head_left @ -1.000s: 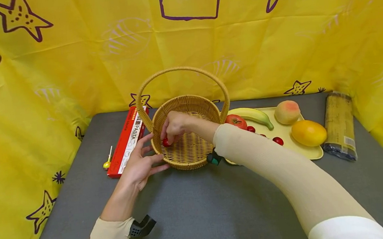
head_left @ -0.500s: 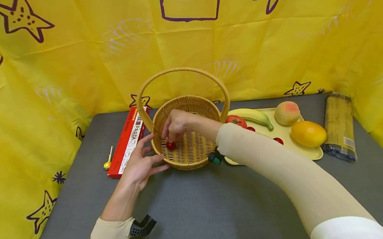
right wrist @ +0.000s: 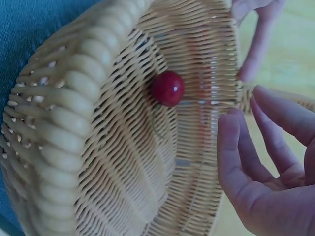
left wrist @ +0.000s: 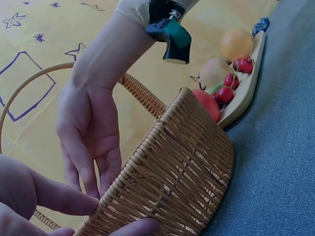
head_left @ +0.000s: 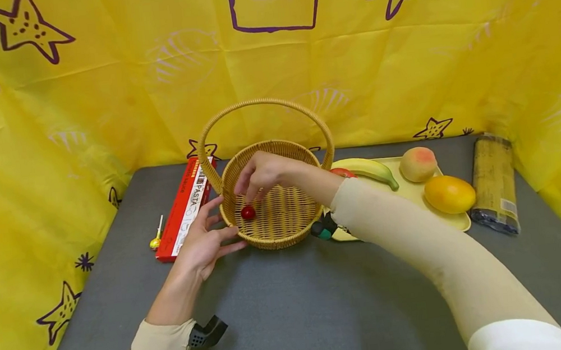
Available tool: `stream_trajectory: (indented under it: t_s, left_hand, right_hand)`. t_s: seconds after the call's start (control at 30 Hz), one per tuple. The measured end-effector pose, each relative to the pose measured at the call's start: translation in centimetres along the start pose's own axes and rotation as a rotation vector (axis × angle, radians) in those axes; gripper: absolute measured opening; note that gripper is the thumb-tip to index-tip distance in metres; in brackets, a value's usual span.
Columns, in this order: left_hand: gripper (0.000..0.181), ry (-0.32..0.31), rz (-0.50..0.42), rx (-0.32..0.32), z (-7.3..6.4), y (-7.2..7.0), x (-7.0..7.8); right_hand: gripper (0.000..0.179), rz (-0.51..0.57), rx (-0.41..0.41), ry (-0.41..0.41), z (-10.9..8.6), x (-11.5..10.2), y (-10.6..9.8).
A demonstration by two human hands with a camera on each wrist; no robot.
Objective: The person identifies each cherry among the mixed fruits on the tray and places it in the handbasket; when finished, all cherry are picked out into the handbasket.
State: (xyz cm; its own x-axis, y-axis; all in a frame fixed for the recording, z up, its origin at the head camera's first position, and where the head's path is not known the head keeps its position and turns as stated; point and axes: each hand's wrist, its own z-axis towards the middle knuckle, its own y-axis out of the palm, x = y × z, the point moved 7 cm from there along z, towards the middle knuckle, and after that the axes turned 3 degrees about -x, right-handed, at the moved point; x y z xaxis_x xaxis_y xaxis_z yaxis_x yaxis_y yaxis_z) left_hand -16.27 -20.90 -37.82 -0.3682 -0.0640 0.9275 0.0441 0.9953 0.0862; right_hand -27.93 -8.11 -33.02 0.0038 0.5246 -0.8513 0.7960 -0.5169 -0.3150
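Note:
A round wicker basket with a tall arched handle stands mid-table. One red cherry lies inside on the woven bottom, towards the left; its thin stem shows in the right wrist view. Just above and apart from the cherry, my right hand hovers with loosely bent fingers, nothing between them. My left hand rests against the basket's left side, fingers spread along the outer wall. In the left wrist view, one fingertip meets the rim of the basket and another finger lies along its outside.
Right of the basket, a pale yellow tray bears a banana, a tomato, a peach, a mango and cherries. A wrapped packet lies beyond. Leftward are a red pasta box and a lollipop.
My right hand has let go of the cherry and risen slightly up and to the right. The cherry now lies in the basket. My left hand stays at the basket's side.

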Motion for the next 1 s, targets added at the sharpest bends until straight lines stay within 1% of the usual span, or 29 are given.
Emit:
stream_trajectory:
  t_s: [0.27,0.4,0.57,1.0]
  left_hand:
    - [0.080,0.009,0.007,0.000,0.1,0.0,0.0]
    - [0.079,0.003,0.011,-0.007,0.1,0.0,0.0]
    - [0.079,-0.005,0.014,-0.010,0.1,-0.1,0.0]
    - [0.079,0.011,0.019,0.002,0.1,0.0,0.0]
  right_hand:
    - [0.022,0.017,0.015,-0.081,-2.0,-0.5,-0.4]
    - [0.022,0.014,0.016,-0.121,-3.1,-0.4,-0.6]
    - [0.022,0.028,0.023,-0.146,-4.4,-0.2,-0.8]
    - [0.022,0.058,0.052,-0.233,-7.9,0.2,-1.1]
